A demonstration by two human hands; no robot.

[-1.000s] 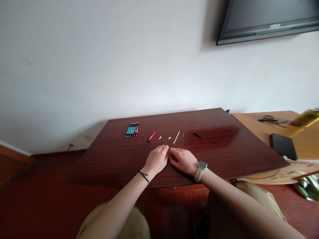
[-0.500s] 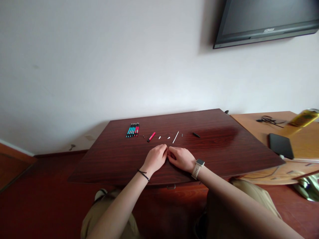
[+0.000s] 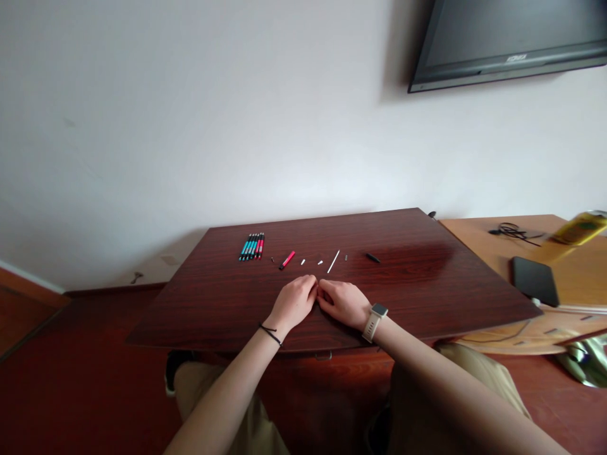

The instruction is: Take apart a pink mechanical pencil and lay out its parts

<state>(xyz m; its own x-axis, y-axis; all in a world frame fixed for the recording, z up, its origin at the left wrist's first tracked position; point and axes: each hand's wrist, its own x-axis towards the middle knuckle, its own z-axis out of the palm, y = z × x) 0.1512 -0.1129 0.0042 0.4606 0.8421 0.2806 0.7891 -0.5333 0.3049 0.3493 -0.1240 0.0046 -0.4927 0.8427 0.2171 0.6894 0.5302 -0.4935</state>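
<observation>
My left hand and my right hand rest on the dark wooden table, loosely curled, knuckles touching. Nothing shows in either hand; the fingertips are tucked out of sight. Just beyond them lie pen parts in a loose row: a tiny dark piece, a pink pen barrel, two small white pieces, a slim white refill, a small grey piece, perhaps a spring, and a black tapered part. Farther left, several blue and pink pens lie side by side.
The table stands against a white wall. To the right, a lighter desk holds a coiled black cable, a black flat box and a yellow can. A television hangs above.
Both hands and the pen parts have stayed in place on the table. My left leg and foot have shifted under the table, and the view has moved very slightly.
</observation>
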